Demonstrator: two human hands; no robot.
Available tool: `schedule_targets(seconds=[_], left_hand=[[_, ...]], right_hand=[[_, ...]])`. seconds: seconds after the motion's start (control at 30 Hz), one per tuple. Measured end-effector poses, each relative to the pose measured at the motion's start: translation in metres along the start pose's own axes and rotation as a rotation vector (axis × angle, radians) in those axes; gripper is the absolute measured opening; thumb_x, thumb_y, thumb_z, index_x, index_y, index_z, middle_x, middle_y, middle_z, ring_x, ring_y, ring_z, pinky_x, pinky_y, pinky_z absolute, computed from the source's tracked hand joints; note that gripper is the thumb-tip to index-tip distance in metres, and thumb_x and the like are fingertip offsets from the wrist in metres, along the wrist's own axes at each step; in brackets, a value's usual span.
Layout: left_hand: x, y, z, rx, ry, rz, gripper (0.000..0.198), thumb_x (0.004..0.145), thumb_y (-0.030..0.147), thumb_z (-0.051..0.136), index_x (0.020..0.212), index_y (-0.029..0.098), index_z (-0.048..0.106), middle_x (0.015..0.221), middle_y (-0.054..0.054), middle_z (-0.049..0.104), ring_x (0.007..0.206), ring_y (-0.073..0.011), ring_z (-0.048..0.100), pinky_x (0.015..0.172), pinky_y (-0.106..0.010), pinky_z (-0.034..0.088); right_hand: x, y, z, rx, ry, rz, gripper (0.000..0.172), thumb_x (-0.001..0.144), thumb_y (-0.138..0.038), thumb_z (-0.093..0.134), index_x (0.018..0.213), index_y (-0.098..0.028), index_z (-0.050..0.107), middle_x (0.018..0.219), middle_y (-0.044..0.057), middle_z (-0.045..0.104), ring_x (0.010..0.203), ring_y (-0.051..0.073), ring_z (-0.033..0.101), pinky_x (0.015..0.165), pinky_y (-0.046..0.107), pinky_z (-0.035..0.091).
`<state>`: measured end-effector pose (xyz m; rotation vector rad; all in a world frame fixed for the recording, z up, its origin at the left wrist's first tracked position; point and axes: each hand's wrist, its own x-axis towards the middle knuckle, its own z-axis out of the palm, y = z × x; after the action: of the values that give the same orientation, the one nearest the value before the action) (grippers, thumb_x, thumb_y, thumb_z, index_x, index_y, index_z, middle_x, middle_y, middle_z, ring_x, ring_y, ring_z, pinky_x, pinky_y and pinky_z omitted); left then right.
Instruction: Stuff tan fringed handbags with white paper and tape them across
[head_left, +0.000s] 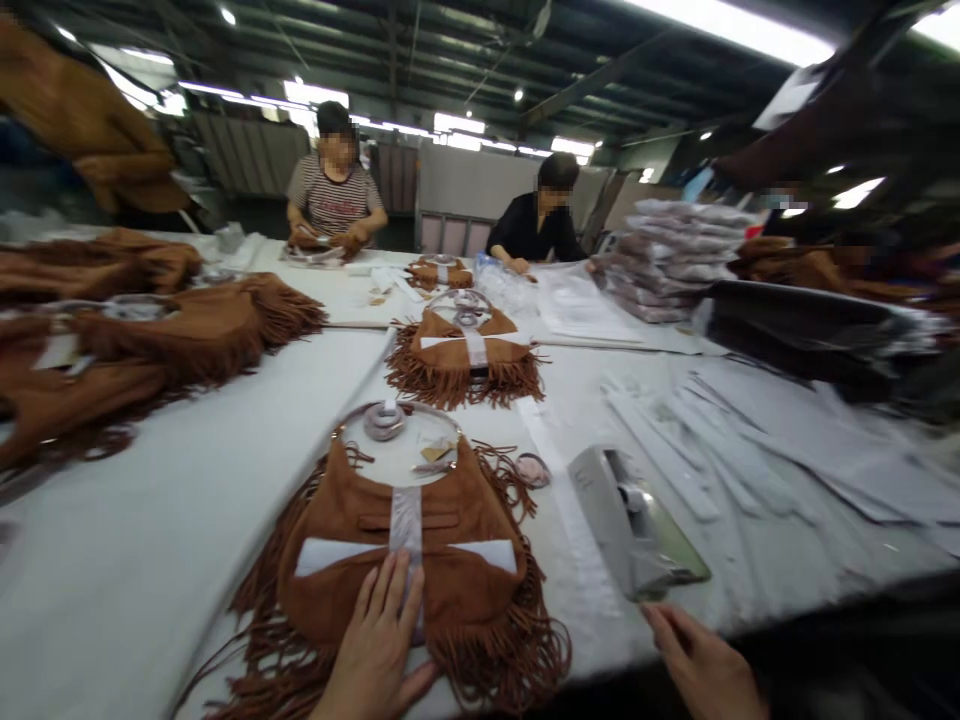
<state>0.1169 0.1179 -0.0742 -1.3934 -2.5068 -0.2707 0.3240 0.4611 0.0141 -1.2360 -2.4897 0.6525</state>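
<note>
Head view: my left hand (382, 625) lies flat on a fringed brown bag (446, 585).
Its fingers, outstretched and grasping nothing, cover part of a pale strip (406, 512); the bag extends beneath and beyond them. My right hand (701, 655), fingers curled, is just beside a gray tabletop device (606, 510); I cannot tell whether those fingers pinch anything.

No legible txt; shirt (339, 192) ltrs too blurry.
</note>
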Motion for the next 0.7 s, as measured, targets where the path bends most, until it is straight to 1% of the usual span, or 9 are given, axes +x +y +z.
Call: schedule_targets(seconds=[0.03,0.1,0.17,0.23,0.33,0.43,0.5,0.6,0.7], left_hand=[[0.002,0.000,-0.004,-0.003,-0.041,-0.015,0.089,0.077,0.058,0.055,0.147,0.015,0.021,0.154,-0.017,0.023,0.140,-0.0329,0.024,0.113,-0.045,0.018],[0.004,0.000,-0.010,-0.018,-0.096,-0.045,0.092,0.076,0.059,0.056,0.148,0.016,0.019,0.155,-0.017,0.019,0.141,-0.0330,0.021,0.112,-0.046,0.018],[0.005,0.000,-0.013,-0.043,-0.121,-0.069,0.094,0.075,0.059,0.057,0.149,0.017,0.016,0.156,-0.016,0.017,0.142,-0.0330,0.018,0.112,-0.046,0.020],[0.005,0.001,-0.015,-0.076,-0.132,-0.087,0.095,0.075,0.057,0.059,0.149,0.018,0.015,0.156,-0.016,0.015,0.143,-0.0329,0.016,0.112,-0.046,0.020],[0.004,0.002,-0.017,-0.127,-0.147,-0.105,0.095,0.075,0.055,0.060,0.149,0.017,0.014,0.157,-0.016,0.012,0.143,-0.0337,0.015,0.112,-0.048,0.021],[0.003,0.000,-0.015,-0.169,-0.162,-0.104,0.095,0.077,0.057,0.058,0.149,0.017,0.011,0.157,-0.017,0.008,0.143,-0.0350,0.015,0.112,-0.049,0.021],[0.003,-0.002,-0.013,-0.191,-0.164,-0.089,0.095,0.078,0.061,0.054,0.150,0.016,0.009,0.157,-0.017,0.005,0.143,-0.0355,0.013,0.112,-0.050,0.021],[0.003,-0.004,-0.011,-0.208,-0.158,-0.084,0.096,0.079,0.065,0.049,0.150,0.016,0.008,0.157,-0.017,0.003,0.143,-0.0359,0.011,0.112,-0.050,0.021],[0.003,-0.004,-0.009,-0.218,-0.144,-0.092,0.096,0.079,0.067,0.049,0.150,0.016,0.008,0.157,-0.017,0.002,0.144,-0.0362,0.010,0.113,-0.051,0.021]], right_hand=[[0.008,-0.021,0.005,0.036,-0.087,-0.072,0.031,0.069,-0.058,0.053,0.071,-0.031,0.068,0.073,0.006,0.072,0.065,0.027,0.065,0.063,0.035,0.050],[0.023,-0.074,0.014,0.098,-0.292,-0.245,0.032,0.074,-0.056,0.052,0.072,-0.029,0.068,0.077,0.006,0.072,0.070,0.026,0.065,0.069,0.035,0.049],[0.032,-0.131,0.023,0.117,-0.496,-0.442,0.032,0.082,-0.051,0.047,0.076,-0.027,0.067,0.078,0.005,0.071,0.073,0.023,0.064,0.072,0.032,0.047],[0.036,-0.182,0.031,0.110,-0.662,-0.628,0.033,0.088,-0.044,0.043,0.079,-0.025,0.068,0.079,0.004,0.071,0.074,0.020,0.062,0.072,0.030,0.045],[0.043,-0.241,0.046,0.106,-0.898,-0.902,0.027,0.088,-0.033,0.045,0.084,-0.023,0.070,0.080,0.002,0.070,0.073,0.016,0.061,0.070,0.026,0.043],[0.052,-0.281,0.065,0.022,-1.065,-1.118,0.021,0.083,-0.024,0.051,0.082,-0.023,0.072,0.076,0.000,0.070,0.067,0.014,0.058,0.065,0.023,0.040],[0.057,-0.301,0.080,-0.085,-1.118,-1.186,0.017,0.077,-0.020,0.057,0.079,-0.025,0.073,0.072,-0.002,0.070,0.062,0.012,0.055,0.060,0.022,0.037],[0.061,-0.323,0.107,-0.210,-1.152,-1.193,0.012,0.067,-0.018,0.066,0.069,-0.028,0.073,0.059,-0.006,0.064,0.054,0.011,0.048,0.055,0.023,0.033],[0.059,-0.336,0.136,-0.305,-1.143,-1.162,0.017,0.055,-0.012,0.073,0.051,-0.027,0.067,0.040,-0.010,0.049,0.044,0.010,0.037,0.055,0.024,0.032]])
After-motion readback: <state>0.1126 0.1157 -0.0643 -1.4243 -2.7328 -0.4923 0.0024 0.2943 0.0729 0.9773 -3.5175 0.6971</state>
